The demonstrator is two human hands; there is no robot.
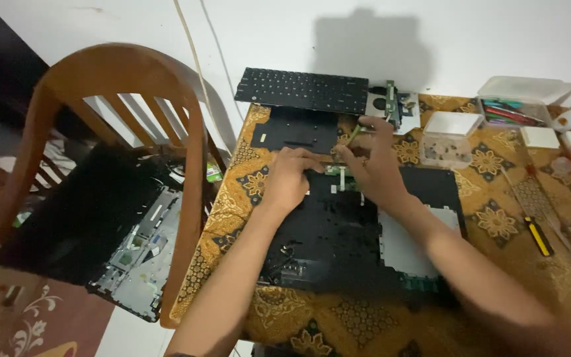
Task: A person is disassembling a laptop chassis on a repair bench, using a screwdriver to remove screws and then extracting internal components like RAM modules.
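The black laptop base (338, 238) lies opened on the patterned tablecloth (497, 218), under both hands. The left hand (289, 178) presses its curled fingers on its top edge; the right hand (375, 162), just beside, pinches a small green part (353, 133). Beyond them leans a keyboard (302, 89)

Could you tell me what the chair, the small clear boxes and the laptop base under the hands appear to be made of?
The chair looks like varnished wood: warm brown with a sheen. The clear boxes seem to be translucent plastic, their contents showing through. The laptop base under both hands appears to be matte black plastic.
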